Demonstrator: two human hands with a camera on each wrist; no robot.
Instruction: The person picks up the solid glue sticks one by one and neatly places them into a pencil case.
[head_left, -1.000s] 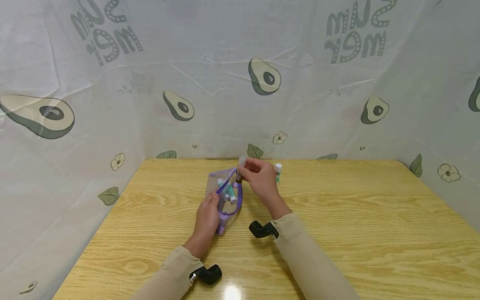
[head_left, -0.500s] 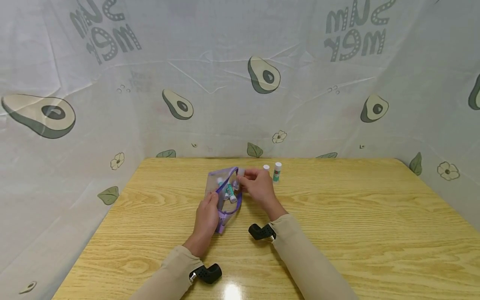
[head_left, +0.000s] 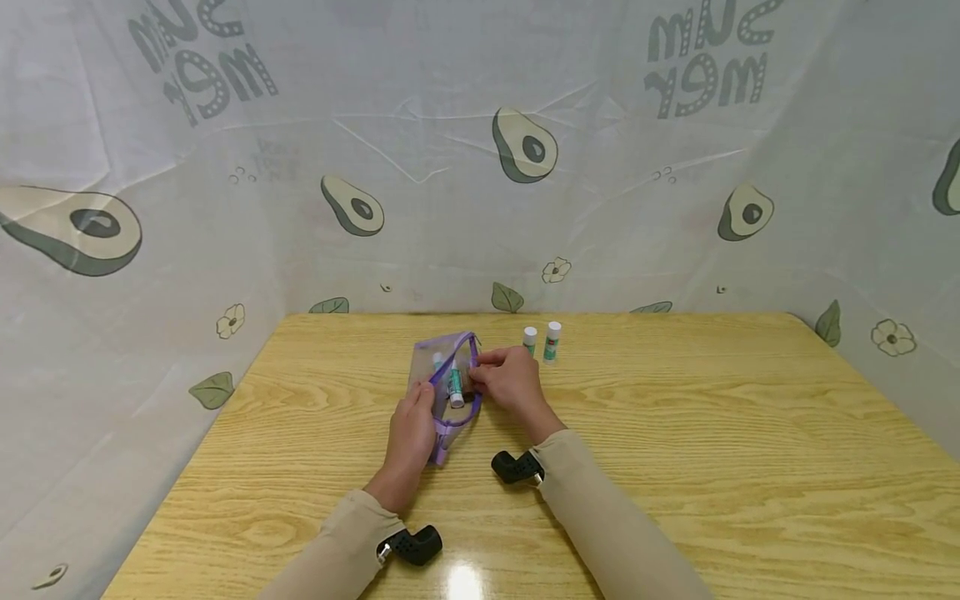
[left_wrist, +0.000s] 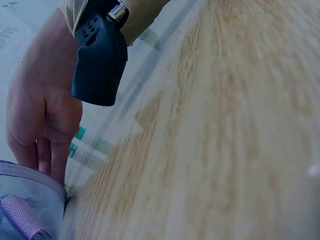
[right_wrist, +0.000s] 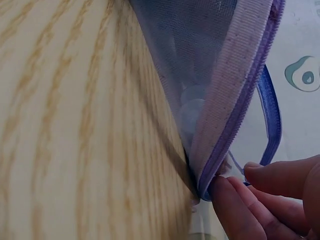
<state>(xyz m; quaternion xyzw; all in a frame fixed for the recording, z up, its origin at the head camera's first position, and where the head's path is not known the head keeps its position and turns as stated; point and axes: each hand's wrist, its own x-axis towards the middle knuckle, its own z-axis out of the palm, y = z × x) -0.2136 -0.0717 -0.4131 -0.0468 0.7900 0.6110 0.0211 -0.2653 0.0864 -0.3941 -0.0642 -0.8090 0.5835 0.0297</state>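
- L hand (head_left: 410, 431) grips the mesh pouch (head_left: 424, 360) at its near L edge: the thumb lies on the upper side, & in the L wrist view the other fingers go behind the fabric.
- R hand (head_left: 513, 384) has bent fingers at the R rim of the pouch mouth; thumb & index are there. If they pinch the rim or only touch it, I can't tell.
- Pouch is on the wooden table (head_left: 675, 433), a bit L of centre, w/ purple trim & its mouth gaping to the R.
- Inside pouch: a white-green tube (head_left: 456, 386), tilted, its white end to the near side; a dark brown tube (head_left: 468, 388) just beside it, close to the R fingers; 1 more pale tube (head_left: 438, 361) shows farther back.
- Outside pouch: 2 tubes w/ white caps stand upright beyond the R hand, near each other but apart. The L tube (head_left: 529, 337) is partly hidden by the hand; the R tube (head_left: 552, 342) shows its green label.
- In R wrist view, a pale zip band (right_wrist: 235, 80) runs along the pouch mouth, down to the fingertips.
- Sleeves are beige, w/ a black device at each wrist.
- Behind table: pale cloth (head_left: 615, 225) w/ avocado, leaf & flower prints.
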